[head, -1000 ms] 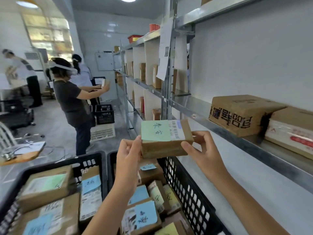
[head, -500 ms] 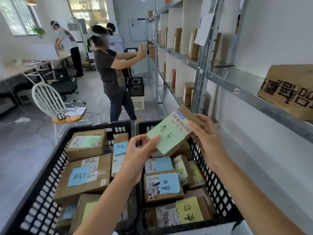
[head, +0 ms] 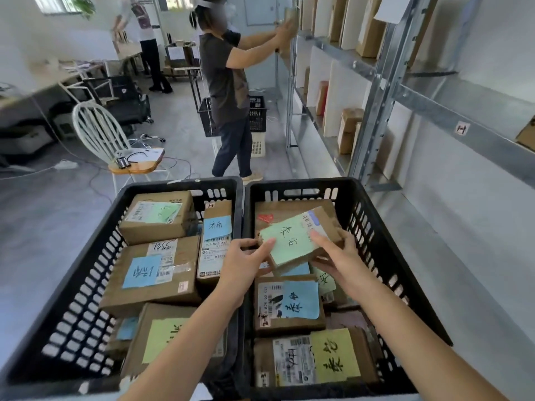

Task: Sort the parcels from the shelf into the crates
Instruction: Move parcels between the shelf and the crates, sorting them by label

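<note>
Placing is the step in hand: both my hands pinch the green-labelled parcel point(head: 298, 240) over the right crate point(head: 376, 215), left hand point(head: 246, 260) at its near-left corner, right hand point(head: 333, 250) gripping its right edge. Next I judge I must lower it into a gap among the boxes, then let go. A second ago I held it up beside the shelf point(head: 434, 105); now it is down over the crate, tilted

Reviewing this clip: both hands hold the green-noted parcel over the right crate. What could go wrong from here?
1. The right crate is already crowded, so the green-noted parcel may land tilted on the boxes beneath and slide.
2. The left hand and right hand grip only its edges; releasing unevenly might tip it toward the left crate.
</note>
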`<state>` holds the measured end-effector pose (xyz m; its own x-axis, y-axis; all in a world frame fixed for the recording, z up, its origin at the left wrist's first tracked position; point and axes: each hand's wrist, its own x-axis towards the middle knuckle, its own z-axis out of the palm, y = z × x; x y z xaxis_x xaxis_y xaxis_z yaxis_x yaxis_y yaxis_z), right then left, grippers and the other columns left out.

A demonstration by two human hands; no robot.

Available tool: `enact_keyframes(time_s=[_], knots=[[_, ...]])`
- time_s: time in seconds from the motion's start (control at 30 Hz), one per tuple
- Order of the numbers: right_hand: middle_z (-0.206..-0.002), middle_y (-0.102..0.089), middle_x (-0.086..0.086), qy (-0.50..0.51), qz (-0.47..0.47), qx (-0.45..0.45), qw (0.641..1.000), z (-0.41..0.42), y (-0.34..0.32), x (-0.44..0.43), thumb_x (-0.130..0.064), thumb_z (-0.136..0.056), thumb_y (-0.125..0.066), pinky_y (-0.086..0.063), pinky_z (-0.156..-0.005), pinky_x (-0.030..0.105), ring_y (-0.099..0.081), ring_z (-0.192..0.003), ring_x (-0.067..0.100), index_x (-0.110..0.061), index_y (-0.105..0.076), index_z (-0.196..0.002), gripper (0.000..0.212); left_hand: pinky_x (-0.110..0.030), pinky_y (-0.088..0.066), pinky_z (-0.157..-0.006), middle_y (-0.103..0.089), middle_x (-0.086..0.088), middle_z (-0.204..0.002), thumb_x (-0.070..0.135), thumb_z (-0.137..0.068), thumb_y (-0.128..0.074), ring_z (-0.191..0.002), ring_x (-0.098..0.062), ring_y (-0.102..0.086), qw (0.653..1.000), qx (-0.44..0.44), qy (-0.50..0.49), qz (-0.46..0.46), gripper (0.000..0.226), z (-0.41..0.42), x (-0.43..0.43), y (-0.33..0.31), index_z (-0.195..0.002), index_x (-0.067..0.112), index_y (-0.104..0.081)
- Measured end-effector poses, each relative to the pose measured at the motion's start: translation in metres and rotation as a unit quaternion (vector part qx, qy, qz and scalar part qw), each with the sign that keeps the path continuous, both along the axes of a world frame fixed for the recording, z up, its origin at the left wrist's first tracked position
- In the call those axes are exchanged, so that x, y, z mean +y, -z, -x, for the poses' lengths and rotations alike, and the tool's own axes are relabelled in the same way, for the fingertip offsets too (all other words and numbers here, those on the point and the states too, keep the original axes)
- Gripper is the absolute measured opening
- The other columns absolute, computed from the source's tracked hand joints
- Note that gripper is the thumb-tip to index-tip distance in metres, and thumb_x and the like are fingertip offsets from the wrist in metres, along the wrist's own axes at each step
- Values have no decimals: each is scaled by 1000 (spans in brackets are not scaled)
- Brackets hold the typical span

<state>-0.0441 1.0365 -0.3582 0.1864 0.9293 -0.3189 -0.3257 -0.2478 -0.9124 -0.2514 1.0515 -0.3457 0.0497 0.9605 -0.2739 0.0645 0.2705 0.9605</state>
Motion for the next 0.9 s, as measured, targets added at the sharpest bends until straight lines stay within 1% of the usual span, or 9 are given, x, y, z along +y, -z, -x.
enact_keyframes(time_s=[0.17, 0.27, 0.33, 0.4, 0.47, 0.6, 0.7, 0.8, 0.9], knots=[[-125, -62, 10, -13, 48, 25, 998, -2, 31, 16, -37, -71, -87, -59, -87, 40, -65, -112, 24, -21, -48, -125, 69, -31, -56, -87, -67, 1, -114, 38, -92, -67, -101, -12, -66, 986, 164, 7, -39, 40, -14, 10, 6, -119, 12, -56], [-124, -60, 7, -9, 78, 23, 997, -2, 43, 20, -33, -74, -84, -59, -83, 34, -62, -112, 20, -16, -48, -125, 65, -19, -46, -75, -64, 2, -115, 29, -98, -59, -98, -12, -61, 957, 281, 44, -58, 29, -22, 14, 13, -121, 11, -57], [-122, -63, 5, -24, 91, -34, 995, -3, 48, 21, -40, -77, -79, -58, -83, 31, -63, -109, 18, -15, -53, -120, 56, -17, -43, -68, -65, -3, -115, 24, -101, -54, -94, -12, -58, 941, 328, 51, -59, 25, -27, 17, 16, -120, 9, -58], [-115, -66, 0, -46, 103, -157, 981, -6, 47, 21, -50, -84, -70, -55, -84, 31, -64, -104, 15, -21, -62, -108, 38, -24, -46, -74, -64, -7, -113, 21, -103, -49, -92, -14, -56, 926, 370, 53, -59, 22, -31, 21, 15, -116, 6, -58], [-106, -69, -6, -58, 108, -236, 964, -10, 44, 19, -55, -89, -62, -48, -74, 24, -62, -95, 8, -31, -65, -92, 24, -28, -47, -75, -65, -10, -108, 20, -104, -45, -89, -19, -57, 904, 416, 72, -61, 23, -34, 25, 14, -110, 3, -59], [-109, -70, -2, -101, 108, -340, 929, -14, 40, 21, -53, -96, -51, -46, -69, 26, -60, -90, 8, -27, -66, -94, 30, -29, -47, -74, -67, -15, -108, 18, -106, -41, -96, -28, -65, 861, 493, 122, -40, 28, -37, 30, 13, -110, -2, -59], [-123, -64, 0, -126, 68, -453, 880, -11, 32, 24, -46, -99, -50, -43, -67, 23, -59, -96, 12, -17, -60, -124, 40, -30, -49, -76, -64, -14, -113, 15, -103, -46, -92, -24, -61, 862, 488, 133, -34, 21, -38, 33, 9, -113, 0, -56], [-127, -62, 2, -106, 7, -491, 865, -11, 15, 21, -27, -98, -56, -51, -78, 24, -58, -101, 11, -15, -56, -132, 36, -29, -45, -85, -57, -10, -126, 17, -99, -54, -109, -23, -57, 876, 459, 131, -73, 28, -37, 36, -5, -125, 6, -53], [-130, -58, 3, -70, -43, -514, 854, -21, -15, 12, -20, -98, -55, -47, -86, 21, -57, -111, 12, -14, -52, -138, 41, -33, -43, -102, -51, -8, -141, 19, -98, -56, -126, -23, -50, 883, 431, 115, -149, 45, -46, 41, -29, -140, 9, -44]])
